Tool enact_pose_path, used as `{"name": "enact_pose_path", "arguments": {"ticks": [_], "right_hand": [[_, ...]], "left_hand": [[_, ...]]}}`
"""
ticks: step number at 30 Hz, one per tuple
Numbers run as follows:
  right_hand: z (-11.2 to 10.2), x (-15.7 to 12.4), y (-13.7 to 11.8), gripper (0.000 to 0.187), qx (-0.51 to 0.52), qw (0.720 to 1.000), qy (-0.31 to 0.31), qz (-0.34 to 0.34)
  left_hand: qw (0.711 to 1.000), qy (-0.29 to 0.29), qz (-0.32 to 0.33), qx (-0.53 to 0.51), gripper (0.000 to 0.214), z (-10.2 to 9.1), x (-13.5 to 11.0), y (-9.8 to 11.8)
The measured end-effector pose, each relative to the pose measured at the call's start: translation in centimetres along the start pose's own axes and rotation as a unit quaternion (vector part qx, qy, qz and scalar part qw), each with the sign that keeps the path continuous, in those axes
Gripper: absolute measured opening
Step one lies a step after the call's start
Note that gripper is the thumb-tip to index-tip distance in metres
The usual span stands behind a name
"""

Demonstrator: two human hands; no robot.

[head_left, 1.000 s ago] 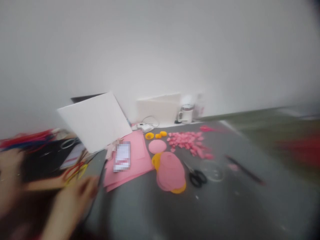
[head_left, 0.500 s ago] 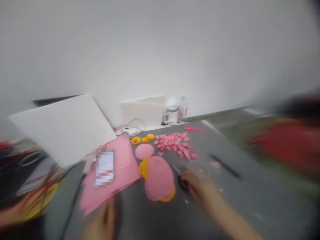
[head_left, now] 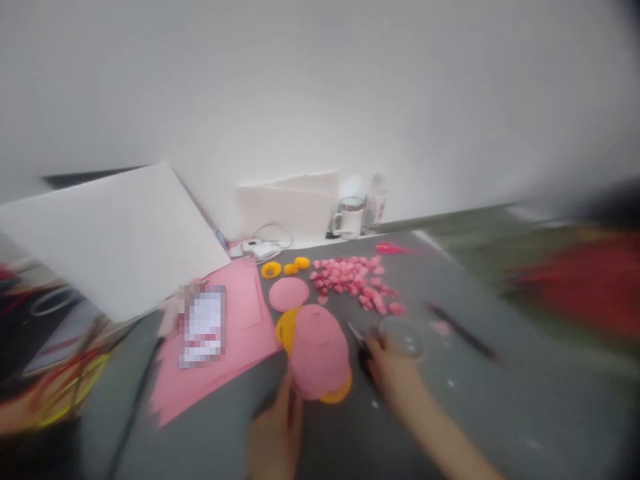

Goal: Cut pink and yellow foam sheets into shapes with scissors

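Note:
My left hand (head_left: 277,427) is at the lower left edge of a stack of pink paper rounds (head_left: 320,350), fingertips drawn together on that edge. Blur hides how many rounds it pinches. Yellow rounds (head_left: 286,330) peek out from under the pink ones. My right hand (head_left: 387,367) is closed around the dark handles of a pair of scissors (head_left: 356,332), whose blades point up and left beside the stack. A single pink round (head_left: 289,294) lies behind the stack. Right of it is a heap of small pink pieces (head_left: 347,275).
Large pink sheets (head_left: 240,340) lie left, under a blurred-out phone-like object (head_left: 204,327). A white board (head_left: 120,240) leans behind them. Yellow rolls (head_left: 271,269), a mug (head_left: 350,219), a clear round dish (head_left: 403,335) and a dark pen-like stick (head_left: 463,331) are also around.
My left hand has moved right, from beside the pink sheets to the edge of the stack. My right hand stays on the scissors. The view has shifted slightly.

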State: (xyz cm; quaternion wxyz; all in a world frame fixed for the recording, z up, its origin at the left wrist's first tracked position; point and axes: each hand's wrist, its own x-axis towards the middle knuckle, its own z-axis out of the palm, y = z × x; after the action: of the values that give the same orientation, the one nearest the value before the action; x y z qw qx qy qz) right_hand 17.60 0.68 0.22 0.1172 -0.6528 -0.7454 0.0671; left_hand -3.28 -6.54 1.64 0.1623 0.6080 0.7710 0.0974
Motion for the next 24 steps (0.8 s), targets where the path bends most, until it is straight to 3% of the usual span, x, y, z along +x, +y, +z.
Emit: {"name": "enact_pose_path", "arguments": {"ticks": [3,5,7,10,12,15,19,21,24], "right_hand": [[-0.2,-0.6,0.7,0.029,0.131,0.99,0.056,-0.026],[-0.3,-1.4,1.1,0.03,0.241,0.964,0.107,-0.022],[-0.5,-2.4,1.4,0.034,0.37,0.919,0.135,0.008],[-0.8,-3.5,1.3,0.056,0.542,0.831,0.114,0.054],[-1.2,-3.8,1.1,0.069,0.577,0.806,0.1,0.085],[-1.7,-3.4,0.6,0.07,0.551,0.824,0.089,0.1],[-1.5,-1.5,-0.2,0.046,0.433,0.899,0.058,0.03],[-1.4,-0.3,-0.9,0.031,0.35,0.935,0.044,-0.018],[-1.8,1.4,-2.6,0.033,0.273,0.957,0.016,-0.092]], "left_hand": [[0.997,-0.046,-0.055,-0.002,0.046,-0.8,0.6,0.7],[0.996,-0.061,-0.064,-0.006,0.048,-1.5,1.0,1.3],[0.996,-0.077,-0.052,-0.007,0.048,-2.0,1.4,1.6],[0.997,-0.075,-0.024,-0.004,0.04,-1.9,1.7,1.5],[0.999,-0.047,-0.008,-0.006,0.034,-1.3,1.6,1.0],[0.998,0.019,0.035,-0.038,0.03,-0.2,1.4,0.1],[0.982,0.093,0.047,-0.158,0.031,0.0,1.3,-0.6],[0.968,0.051,0.025,-0.245,0.034,-0.5,0.7,-1.1],[0.934,-0.115,0.041,-0.336,0.037,-1.8,-1.4,-2.5]]}}
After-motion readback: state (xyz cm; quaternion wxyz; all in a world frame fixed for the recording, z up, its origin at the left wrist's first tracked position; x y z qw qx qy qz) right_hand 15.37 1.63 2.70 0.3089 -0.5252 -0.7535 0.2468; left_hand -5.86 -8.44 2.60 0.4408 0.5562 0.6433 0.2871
